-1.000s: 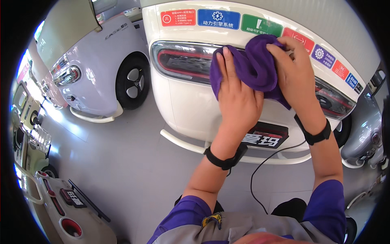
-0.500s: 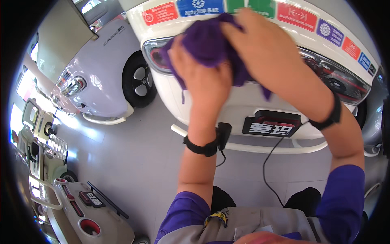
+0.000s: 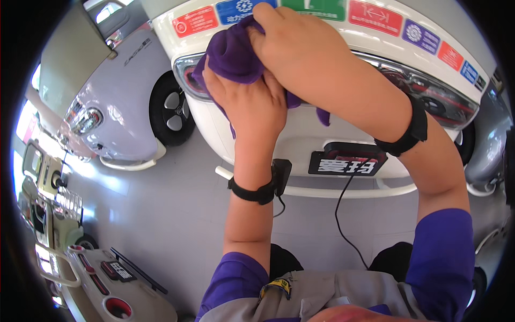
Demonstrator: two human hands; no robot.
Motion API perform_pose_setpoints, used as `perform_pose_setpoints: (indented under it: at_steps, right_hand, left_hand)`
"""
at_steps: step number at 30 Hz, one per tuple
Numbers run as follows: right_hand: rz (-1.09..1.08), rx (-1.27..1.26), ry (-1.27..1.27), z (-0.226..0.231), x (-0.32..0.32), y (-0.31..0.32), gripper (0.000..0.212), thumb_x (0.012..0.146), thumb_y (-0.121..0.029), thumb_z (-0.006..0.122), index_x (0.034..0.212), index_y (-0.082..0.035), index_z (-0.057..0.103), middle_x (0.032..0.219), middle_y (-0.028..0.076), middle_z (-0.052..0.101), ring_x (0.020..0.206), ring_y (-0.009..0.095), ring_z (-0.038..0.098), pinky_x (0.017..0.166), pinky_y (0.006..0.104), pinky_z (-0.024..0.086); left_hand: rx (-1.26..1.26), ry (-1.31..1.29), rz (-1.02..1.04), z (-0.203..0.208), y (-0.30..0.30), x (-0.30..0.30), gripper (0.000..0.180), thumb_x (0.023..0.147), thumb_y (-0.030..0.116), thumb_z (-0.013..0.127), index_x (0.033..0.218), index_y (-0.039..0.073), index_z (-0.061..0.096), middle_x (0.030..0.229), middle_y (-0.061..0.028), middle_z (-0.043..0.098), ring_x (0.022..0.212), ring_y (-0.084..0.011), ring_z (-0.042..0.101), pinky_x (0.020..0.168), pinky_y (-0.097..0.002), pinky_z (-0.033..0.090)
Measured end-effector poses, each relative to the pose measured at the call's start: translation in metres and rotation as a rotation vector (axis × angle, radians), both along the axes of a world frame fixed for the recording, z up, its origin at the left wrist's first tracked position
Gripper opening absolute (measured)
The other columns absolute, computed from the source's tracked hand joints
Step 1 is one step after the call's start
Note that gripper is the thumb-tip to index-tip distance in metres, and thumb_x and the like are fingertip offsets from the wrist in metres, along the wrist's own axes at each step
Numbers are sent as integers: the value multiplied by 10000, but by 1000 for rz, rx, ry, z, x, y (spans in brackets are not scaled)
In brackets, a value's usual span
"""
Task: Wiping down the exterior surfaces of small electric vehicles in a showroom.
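Observation:
A purple cloth (image 3: 234,56) is bunched between my two hands, in front of the white vehicle's (image 3: 206,121) left lamp (image 3: 185,75). My left hand (image 3: 248,104) grips its lower part, and loose folds hang past the fingers on both sides. From the upper right, my right hand (image 3: 298,51) pinches the cloth's top edge with thumb and fingers. Some fingertips are hidden in the folds. Whether the cloth touches the lamp or the body cannot be made out.
Coloured stickers (image 3: 374,19) line the vehicle's upper panel. Below are a dark plate (image 3: 348,161) and a white bumper bar (image 3: 343,192). A black cable (image 3: 340,214) hangs near my right knee. A pale lilac car (image 3: 120,102) stands left; another small vehicle (image 3: 129,268) stands lower left.
Both hands have moved left along the vehicle with the cloth, toward the left lamp. The whole view has shifted slightly too. My grip on the cloth continues.

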State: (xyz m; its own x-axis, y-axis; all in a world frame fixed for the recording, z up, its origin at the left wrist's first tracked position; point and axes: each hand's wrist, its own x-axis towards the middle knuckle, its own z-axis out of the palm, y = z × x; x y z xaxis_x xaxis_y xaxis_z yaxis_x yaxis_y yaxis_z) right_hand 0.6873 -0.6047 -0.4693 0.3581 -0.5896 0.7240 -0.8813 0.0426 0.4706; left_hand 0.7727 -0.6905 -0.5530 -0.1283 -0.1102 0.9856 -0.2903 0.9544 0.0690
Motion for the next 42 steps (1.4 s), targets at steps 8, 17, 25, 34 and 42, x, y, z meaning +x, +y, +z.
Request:
perform_pose_setpoints:
  at_steps: [8,17,25,34,42]
  right_hand:
    - [-422,118,-24,-7,-10,86,403,827,-66,570,1229,-62,602,989,115,524,907,272,617,695,367,522]
    - [-112,122,-4,18,-14,44,394,815,-52,583,1208,-56,606,979,123,521,927,279,611,718,370,514]
    - [-110,69,85,1,-10,34,400,813,-66,594,1213,-70,608,950,118,509,907,273,611,701,366,516]
    - [-114,-29,71,-4,-17,29,240,772,-104,624,995,-14,628,933,75,531,857,212,616,665,329,537]
    - [-161,-82,130,-20,-17,61,206,741,-110,650,925,-19,630,910,59,545,806,163,625,618,291,532]
  left_hand:
    - [247,-135,-43,-8,72,-15,608,798,165,596,1380,36,477,1486,-292,311,1383,-534,225,1094,-665,149]
    - [170,59,-20,1,34,-15,510,813,199,597,1301,53,558,1432,-242,399,1381,-463,288,1085,-654,173]
    - [39,30,-27,-9,6,-2,488,795,186,627,1265,63,580,1370,-230,459,1289,-467,366,1065,-578,263]
    - [42,5,89,-2,7,-9,522,812,249,624,1289,51,555,1379,-236,421,1285,-446,357,1061,-631,192]
    - [-33,-184,169,3,14,14,513,797,260,653,1271,81,574,1362,-157,442,1242,-370,396,1035,-646,185]
